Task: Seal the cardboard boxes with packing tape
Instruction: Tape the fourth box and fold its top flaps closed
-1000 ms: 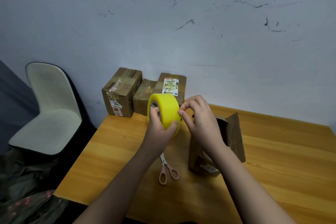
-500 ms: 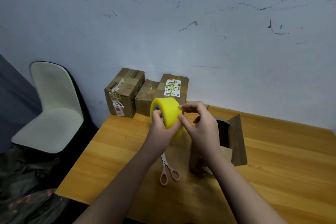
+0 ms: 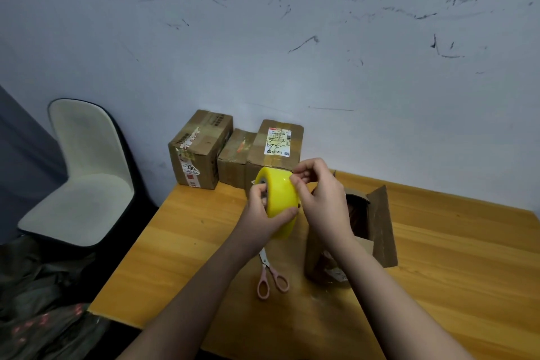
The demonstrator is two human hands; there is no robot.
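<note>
Left hand (image 3: 264,213) gripped the yellow packing tape roll (image 3: 279,202), fingers through the core, thumb across the lower face. Right hand (image 3: 317,193) pinched at the roll's top edge with fingertips (image 3: 296,181), apparently picking for the loose tape end; whether any tape was lifted couldn't be told. Roll was held in the air above the desk (image 3: 438,257), over its middle, just left of the open cardboard box (image 3: 368,228)

To do this step well, judged: keep the roll steady in the left hand, scrape a nail along the seam, peel the end straight so it doesn't split, then pull enough to span the box flaps

Roll looked thick, nearly full, glossy translucent yellow. Open box had 1 flap standing up, dark inside, not taped. 3 closed boxes (image 3: 201,149) sat at the desk's far left corner against the wall. Pink-handled scissors (image 3: 270,278) lay near the front edge, below the roll
</note>
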